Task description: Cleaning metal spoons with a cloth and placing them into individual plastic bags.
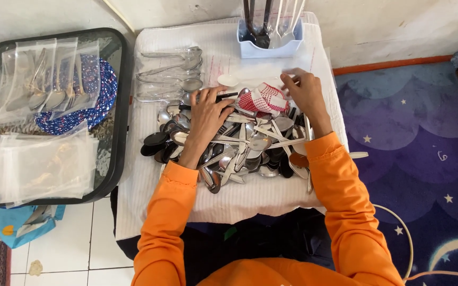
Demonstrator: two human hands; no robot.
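Crosswise between the two hands, a white plastic spoon (250, 78) in a clear sleeve lies with its long axis left-right, bowl toward the left hand (208, 114), which rests spread and empty on the cutlery pile (239, 148), handle end pinched by the nearer right hand (303, 90) beside a red-checked cloth (263, 100).

Single head-worn view, looking steeply down from above the person's own arms. Near range: white-clothed table (229, 204) fills the centre, far edge at the wall on top. Glass tray (113, 106) at left, blue rug (414, 148) at right.
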